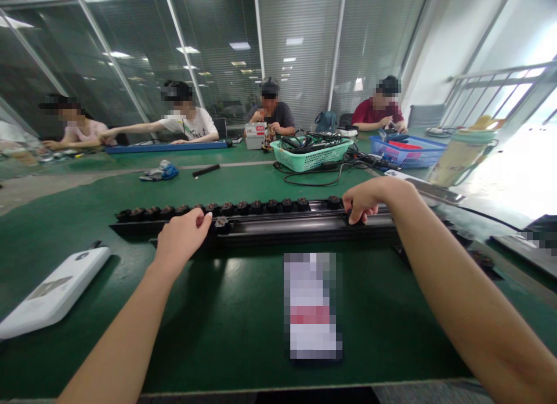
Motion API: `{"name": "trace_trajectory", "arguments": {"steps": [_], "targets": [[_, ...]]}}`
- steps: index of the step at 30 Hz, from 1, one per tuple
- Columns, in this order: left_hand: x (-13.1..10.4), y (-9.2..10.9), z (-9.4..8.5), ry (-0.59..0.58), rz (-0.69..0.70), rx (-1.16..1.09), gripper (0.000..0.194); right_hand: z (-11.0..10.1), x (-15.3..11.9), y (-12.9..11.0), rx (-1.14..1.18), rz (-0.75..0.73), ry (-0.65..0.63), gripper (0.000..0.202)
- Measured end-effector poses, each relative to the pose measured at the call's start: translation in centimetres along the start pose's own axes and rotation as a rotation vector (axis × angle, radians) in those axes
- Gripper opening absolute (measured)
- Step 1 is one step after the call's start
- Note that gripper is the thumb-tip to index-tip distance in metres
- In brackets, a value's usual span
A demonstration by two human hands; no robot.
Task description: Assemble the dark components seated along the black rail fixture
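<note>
A long black channel rail lies across the green table in front of me. Behind it runs a second black rail, topped by a row of small round black socket-like modules. My left hand is curled over the left end of the near rail, beside one black module sitting in it. Toward the right end, my right hand reaches down with thumb and fingers pinched at the channel. Something dark shows at its fingertips, too hidden to name.
A blurred phone-like object lies nearest me; a white power bank sits left. More black parts lie right, partly behind my forearm. Farther back are a green basket of cables, a blue basket and several seated people.
</note>
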State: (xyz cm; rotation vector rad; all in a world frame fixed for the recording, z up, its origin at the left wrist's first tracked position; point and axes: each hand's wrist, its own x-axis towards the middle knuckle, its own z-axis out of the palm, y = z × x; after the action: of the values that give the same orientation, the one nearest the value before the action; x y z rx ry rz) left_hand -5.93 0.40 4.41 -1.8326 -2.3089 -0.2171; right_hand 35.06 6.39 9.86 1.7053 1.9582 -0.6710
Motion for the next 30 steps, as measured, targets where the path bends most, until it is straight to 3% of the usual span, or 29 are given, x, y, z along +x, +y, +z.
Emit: {"name": "trace_trajectory", "arguments": {"steps": [18,30], "targets": [[0.04,0.06,-0.11,-0.019,-0.009,0.007,0.055,-0.12,-0.3,-0.11,0.006,0.028,-0.002,0.026],[-0.05,0.21,-0.07,-0.012,-0.009,-0.001,0.055,0.04,0.06,0.13,0.024,0.037,0.002,0.033]]}}
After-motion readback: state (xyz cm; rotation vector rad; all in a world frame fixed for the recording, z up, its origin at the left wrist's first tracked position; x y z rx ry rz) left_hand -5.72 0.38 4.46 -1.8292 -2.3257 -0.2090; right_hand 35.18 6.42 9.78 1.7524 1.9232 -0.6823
